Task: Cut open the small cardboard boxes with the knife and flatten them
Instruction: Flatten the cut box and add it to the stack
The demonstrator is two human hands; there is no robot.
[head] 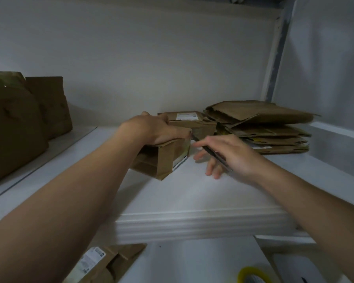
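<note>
A: Whereabouts of the small box (166, 158)?

B: Mid-shelf (192, 193), set back from the front edge, seemingly open toward the front left. Pinned from above by the left hand (157, 129), fingers (180, 132) bent over its top right edge.

A: And the right hand (231, 154)?

B: Gripping the knife (211, 153) near the thumb, tip just at the box's upper right corner, remaining fingers splayed loose.

A: Handling?

B: Probably light and thin-walled, apt to slide or crumple under the blade. Best pressed flat on top, clear of the cut line, slicing along the seams.

A: Nearby?

B: Stack of flattened boxes (264, 127) toward the right rear corner, and another box (192, 121) just behind.
</note>
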